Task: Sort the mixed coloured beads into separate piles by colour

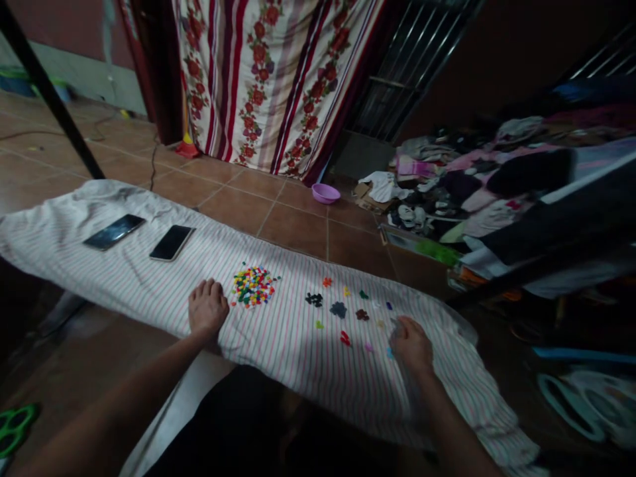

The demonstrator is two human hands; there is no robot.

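Note:
A heap of mixed coloured beads (253, 286) lies on a striped cloth (288, 331). Just left of it, my left hand (207, 306) rests on the cloth with its fingers bent downward; whether it holds anything is hidden. Small piles sorted by colour spread to the right, among them black beads (314, 299), grey beads (338, 309), brown beads (362, 315) and red beads (344, 338). My right hand (411, 343) is at the right end of these piles, beside some light blue beads (390, 353). Its fingers are pinched together, and what is between them is too small to name.
Two phones, one dark (114, 232) and one with a pale edge (171, 243), lie on the cloth's left part. Beyond it, a purple basin (326, 193) stands on the tiled floor, near heaped clothes (467, 172) and a hanging curtain (268, 79).

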